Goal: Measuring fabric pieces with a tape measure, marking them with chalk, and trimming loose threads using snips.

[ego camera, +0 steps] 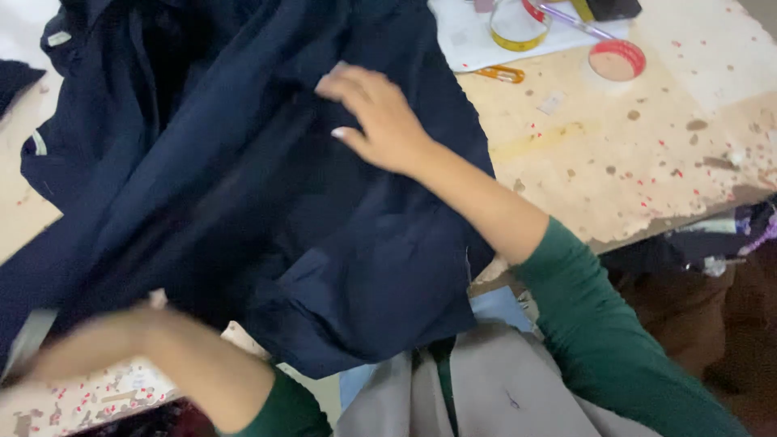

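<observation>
You have a plain navy-blue garment (243,186), green sleeves (607,332), a beige table (647,146) speckled red and brown, a yellow tape roll (518,32), and orange scissor handles (503,74).

The garment (243,186) is dark navy cloth, plain and matte, loosely spread and rumpled over the left and middle of the table. Long folds run slantwise from upper right to lower left. Its lower edge hangs over the near table edge in a bunched, rounded fold. At the far left a doubled part shows a small pale tab at the top and another pale mark lower down. A short pale thread hangs at its right edge, low down. The lower left corner is blurred, and what kind of garment it is cannot be told.
</observation>
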